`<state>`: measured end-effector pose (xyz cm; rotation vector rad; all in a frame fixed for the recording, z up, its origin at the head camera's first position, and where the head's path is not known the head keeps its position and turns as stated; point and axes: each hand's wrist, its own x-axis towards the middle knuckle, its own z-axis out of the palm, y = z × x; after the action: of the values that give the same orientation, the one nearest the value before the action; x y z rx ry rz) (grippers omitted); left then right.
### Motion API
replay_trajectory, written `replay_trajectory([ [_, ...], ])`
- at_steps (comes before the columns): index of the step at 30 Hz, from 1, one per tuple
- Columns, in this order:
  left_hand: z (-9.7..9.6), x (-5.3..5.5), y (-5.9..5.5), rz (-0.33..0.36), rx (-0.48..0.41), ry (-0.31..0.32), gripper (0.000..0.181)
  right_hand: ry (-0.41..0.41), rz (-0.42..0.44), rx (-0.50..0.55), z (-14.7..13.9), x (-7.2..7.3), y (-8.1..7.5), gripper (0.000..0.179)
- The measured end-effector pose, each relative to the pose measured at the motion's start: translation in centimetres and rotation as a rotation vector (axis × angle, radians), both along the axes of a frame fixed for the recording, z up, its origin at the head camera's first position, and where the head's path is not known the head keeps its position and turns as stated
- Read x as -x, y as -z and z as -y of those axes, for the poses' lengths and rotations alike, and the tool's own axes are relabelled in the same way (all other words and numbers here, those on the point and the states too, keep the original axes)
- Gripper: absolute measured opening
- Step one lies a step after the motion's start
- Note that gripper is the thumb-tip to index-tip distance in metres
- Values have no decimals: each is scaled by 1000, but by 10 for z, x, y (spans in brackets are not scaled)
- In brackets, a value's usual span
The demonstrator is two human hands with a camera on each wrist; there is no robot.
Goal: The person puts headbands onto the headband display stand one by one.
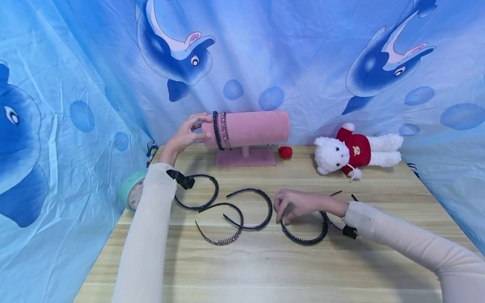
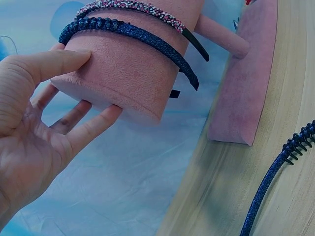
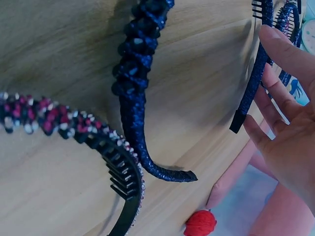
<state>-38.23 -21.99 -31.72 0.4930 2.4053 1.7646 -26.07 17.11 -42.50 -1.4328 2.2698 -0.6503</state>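
A pink velvet headband stand point(image 1: 257, 128) stands at the back of the table. My left hand point(image 1: 189, 130) holds its roll by the left end, thumb along the side and fingertips on the end face. Close to those fingers, a dark blue headband point(image 2: 133, 37) and a pink glittery headband point(image 2: 130, 9) sit around the roll. My right hand point(image 1: 297, 204) pinches one arm of a dark blue beaded headband point(image 1: 305, 241) lying on the table. Right beside that headband is another pink glittery headband point(image 3: 54, 115), partly hidden by my forearm in the head view.
To the left of my right hand lie more headbands: a dark one point(image 1: 270, 208), a pink toothed one point(image 1: 227, 241) and another dark one point(image 1: 217, 191). A red ball point(image 1: 285, 152), a white teddy in red point(image 1: 356, 149) and a mint clock point(image 1: 130, 189) edge the wooden table.
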Motion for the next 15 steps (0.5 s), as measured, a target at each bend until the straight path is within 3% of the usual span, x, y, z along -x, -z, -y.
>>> replay_trajectory([
  [9,0,-2,-1,8,-8,5,52,27,-6,5,2,-2,4,19],
  [15,6,15,16,-26,-4,-1,51,45,-17,34,1,3,5,17],
])
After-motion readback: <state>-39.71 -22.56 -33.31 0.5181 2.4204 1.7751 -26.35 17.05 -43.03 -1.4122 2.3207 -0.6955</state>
